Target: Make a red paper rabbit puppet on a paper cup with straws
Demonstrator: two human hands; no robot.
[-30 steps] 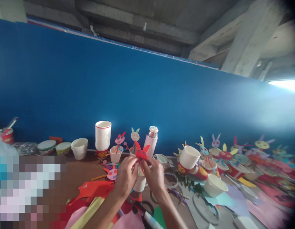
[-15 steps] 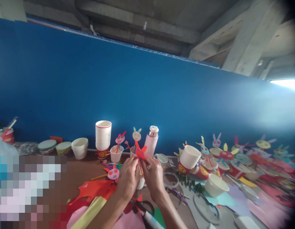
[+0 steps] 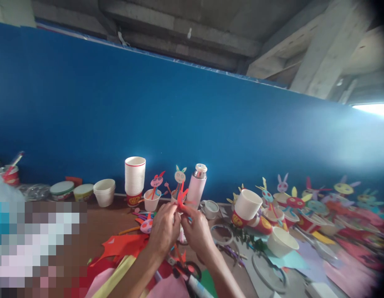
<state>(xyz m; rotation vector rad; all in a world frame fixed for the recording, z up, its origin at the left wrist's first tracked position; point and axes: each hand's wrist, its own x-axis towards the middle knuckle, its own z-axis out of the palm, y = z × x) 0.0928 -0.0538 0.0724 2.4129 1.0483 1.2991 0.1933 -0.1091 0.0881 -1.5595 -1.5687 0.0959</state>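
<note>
Out in front of me, both hands meet at a red paper cut-out (image 3: 181,199) with pointed, ear-like tips. My left hand (image 3: 165,225) pinches it from the left, fingers curled. From the other side my right hand (image 3: 196,229) grips it between thumb and fingers. Part of a white paper cup shows between and below the hands, mostly hidden. Just left of my left hand lies a pink paper face (image 3: 146,226) with drawn eyes. Behind the hands, a pale rabbit-faced paper figure (image 3: 180,176) and a pink-faced one (image 3: 156,181) stand in paper cups.
A pink thermos (image 3: 196,190) and a tall stack of paper cups (image 3: 135,176) stand near the blue partition (image 3: 179,116). Scissors (image 3: 192,271) and coloured paper (image 3: 125,246) lie beneath my forearms. At right are a tape roll (image 3: 269,271), a tilted cup (image 3: 282,241) and several finished cup figures.
The red cut-out has turned and dropped slightly between my fingers, so its flat face shows less. My right fingers have shifted on it.
</note>
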